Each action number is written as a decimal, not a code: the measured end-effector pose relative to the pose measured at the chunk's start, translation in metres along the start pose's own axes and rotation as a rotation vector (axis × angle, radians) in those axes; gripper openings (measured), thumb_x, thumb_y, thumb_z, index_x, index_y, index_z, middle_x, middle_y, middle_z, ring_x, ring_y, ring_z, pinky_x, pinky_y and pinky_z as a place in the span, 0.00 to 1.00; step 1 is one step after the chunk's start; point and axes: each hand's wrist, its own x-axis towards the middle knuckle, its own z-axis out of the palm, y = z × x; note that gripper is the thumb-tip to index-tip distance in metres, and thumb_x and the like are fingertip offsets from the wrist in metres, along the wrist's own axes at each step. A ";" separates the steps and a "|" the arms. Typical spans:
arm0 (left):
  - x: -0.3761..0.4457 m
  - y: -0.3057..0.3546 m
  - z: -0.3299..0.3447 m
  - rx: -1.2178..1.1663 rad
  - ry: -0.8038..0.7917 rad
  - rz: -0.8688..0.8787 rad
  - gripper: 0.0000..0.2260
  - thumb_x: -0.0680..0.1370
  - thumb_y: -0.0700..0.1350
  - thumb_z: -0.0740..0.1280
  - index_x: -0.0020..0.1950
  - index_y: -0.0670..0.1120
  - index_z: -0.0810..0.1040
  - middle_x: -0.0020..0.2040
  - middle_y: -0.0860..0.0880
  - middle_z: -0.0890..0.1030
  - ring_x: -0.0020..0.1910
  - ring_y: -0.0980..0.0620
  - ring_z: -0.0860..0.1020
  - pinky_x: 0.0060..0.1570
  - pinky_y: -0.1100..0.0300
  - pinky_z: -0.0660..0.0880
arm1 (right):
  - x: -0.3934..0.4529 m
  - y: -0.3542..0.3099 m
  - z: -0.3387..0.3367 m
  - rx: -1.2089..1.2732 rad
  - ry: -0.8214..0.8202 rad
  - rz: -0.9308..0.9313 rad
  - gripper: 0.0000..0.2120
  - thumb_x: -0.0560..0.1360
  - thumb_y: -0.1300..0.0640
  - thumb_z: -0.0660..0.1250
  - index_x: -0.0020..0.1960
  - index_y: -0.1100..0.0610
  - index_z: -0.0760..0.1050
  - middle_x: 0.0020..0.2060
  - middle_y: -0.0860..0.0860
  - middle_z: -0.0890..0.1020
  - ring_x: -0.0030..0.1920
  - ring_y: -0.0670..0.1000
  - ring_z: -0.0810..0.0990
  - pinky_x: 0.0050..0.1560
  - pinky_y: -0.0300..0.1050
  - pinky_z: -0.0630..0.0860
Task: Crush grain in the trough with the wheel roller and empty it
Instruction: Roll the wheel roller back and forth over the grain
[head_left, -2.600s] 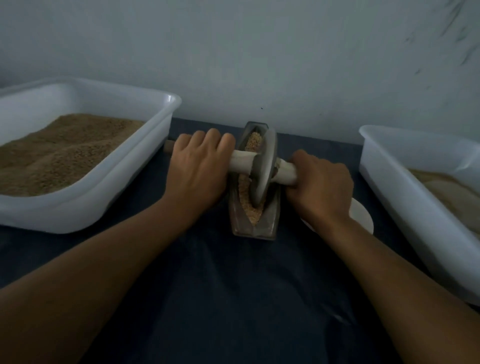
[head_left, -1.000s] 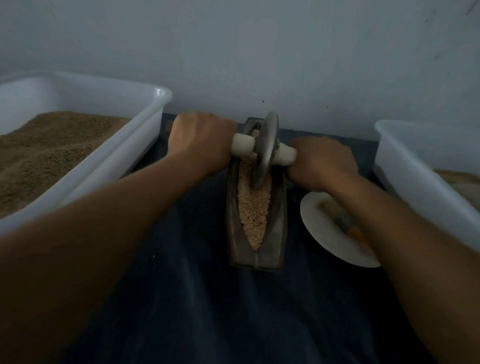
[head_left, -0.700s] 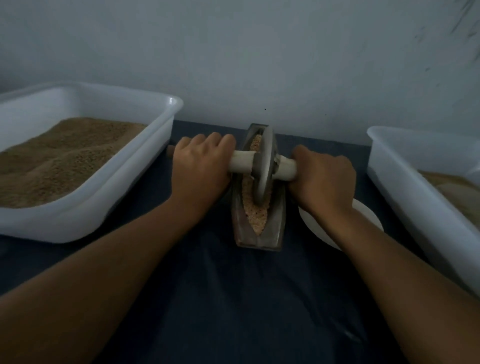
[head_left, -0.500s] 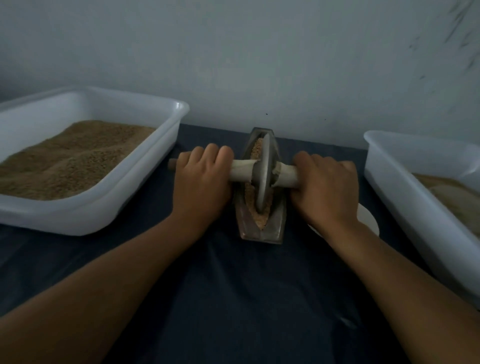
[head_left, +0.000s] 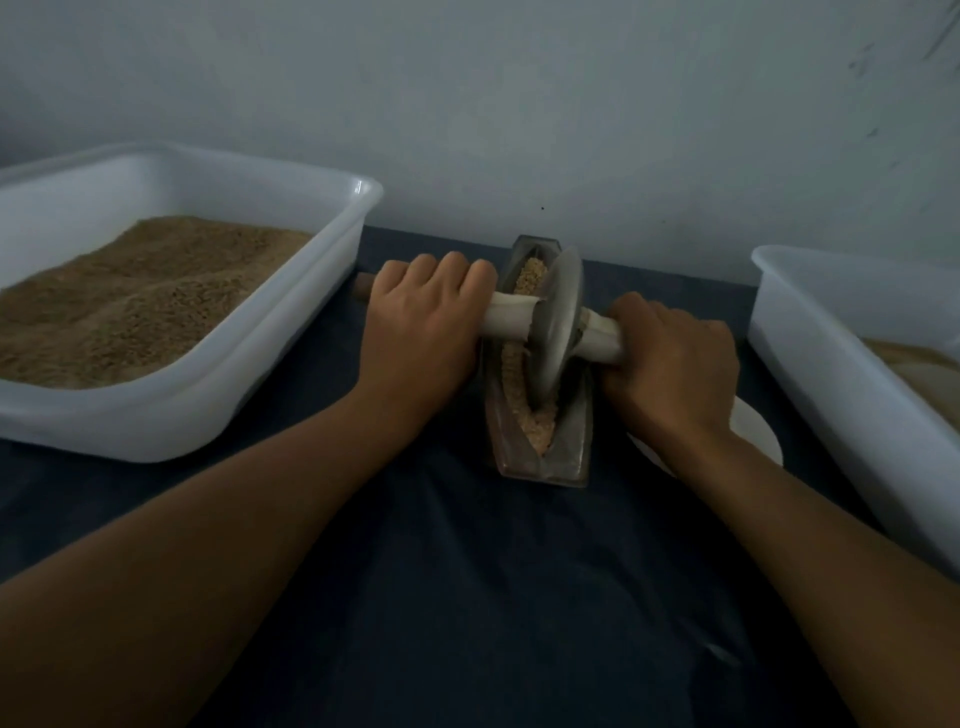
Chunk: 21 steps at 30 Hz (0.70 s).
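Both hands wrapped round the handle of the wheel roller (head_left: 555, 332), one on each side of the disc: left hand (head_left: 423, 332) curled over the pale sleeve of the bar to the left, with a brown wooden tip poking out past the knuckles; right hand (head_left: 670, 366) gripping the matching sleeve to the right. Disc standing nearly upright, leaning slightly, its lower edge sunk in the narrow boat-shaped trough (head_left: 540, 457), about midway along. Grain (head_left: 540, 434) lying in the groove, coarse and pale, heaped at the far end behind the disc and gathered at the near tip in front. Trough resting lengthwise, pointing away from the body, on a dark blue cloth (head_left: 467, 597) between the two forearms. Large white tub (head_left: 171, 415) off to the left, filled with brown grain. Second white tub (head_left: 831, 374) at the right edge, holding a paler fill, only partly in view. Small white plate (head_left: 753, 431) just beside the trough, mostly hidden under the right wrist. Plain pale wall (head_left: 519, 104) behind.
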 end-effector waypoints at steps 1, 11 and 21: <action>0.002 -0.001 0.003 0.004 -0.025 -0.001 0.03 0.78 0.44 0.63 0.45 0.47 0.72 0.38 0.47 0.72 0.36 0.46 0.69 0.40 0.52 0.62 | 0.005 0.001 0.003 -0.025 -0.015 -0.001 0.09 0.71 0.53 0.72 0.45 0.49 0.72 0.33 0.45 0.74 0.32 0.51 0.68 0.39 0.47 0.57; 0.045 -0.013 0.033 0.141 -0.465 -0.010 0.08 0.76 0.50 0.70 0.47 0.51 0.73 0.41 0.47 0.80 0.37 0.45 0.78 0.34 0.54 0.63 | 0.071 0.017 0.026 -0.096 -0.447 0.001 0.10 0.69 0.42 0.69 0.48 0.43 0.76 0.39 0.46 0.79 0.36 0.53 0.75 0.31 0.43 0.61; 0.093 -0.019 0.053 0.152 -0.697 0.051 0.10 0.73 0.55 0.70 0.50 0.51 0.79 0.32 0.51 0.66 0.32 0.49 0.68 0.32 0.56 0.62 | 0.113 0.031 0.040 0.099 -0.899 0.052 0.10 0.72 0.51 0.74 0.50 0.55 0.82 0.45 0.54 0.83 0.43 0.53 0.81 0.47 0.51 0.80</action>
